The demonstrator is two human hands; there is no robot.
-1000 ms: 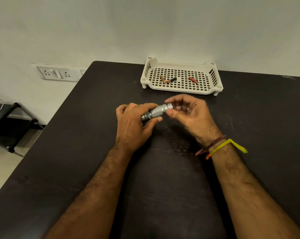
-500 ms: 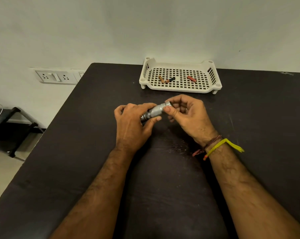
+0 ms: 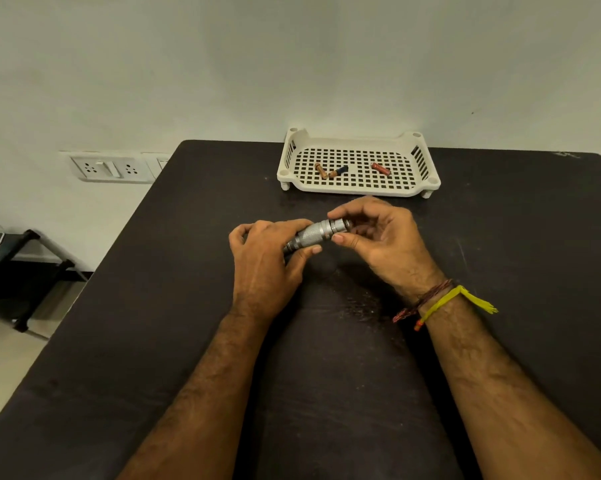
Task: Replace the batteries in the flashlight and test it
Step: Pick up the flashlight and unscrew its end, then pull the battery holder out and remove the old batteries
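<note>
While the batteries [image 3: 333, 173] sit loose in the white perforated tray [image 3: 427, 168] at the top centre of the frame, the flashlight [image 3: 314, 234] is held just above the dark desk [image 3: 153, 306] in the middle of the picture. Left hand [image 3: 264, 258] has its grip wrapped around the knurled silver body, and the right hand [image 3: 378, 237] is pinching the end cap [image 3: 340, 226] between thumb and fingertips, so both grips are closed on the flashlight.

My guess is this is the cap-twisting step. Honestly can't tell if it's coming off or going on, and I can't see whether any cells are inside the barrel.

Three small cells are in the tray: two near its left-middle, close together, and a reddish one [image 3: 381, 168] off to the right, apart from them.

Next move probably needs the left hand to keep the body from rotating while the right turns the cap. If it's coming off, it's a small part that could roll, so park it somewhere safe, then reach up to the tray.
</note>
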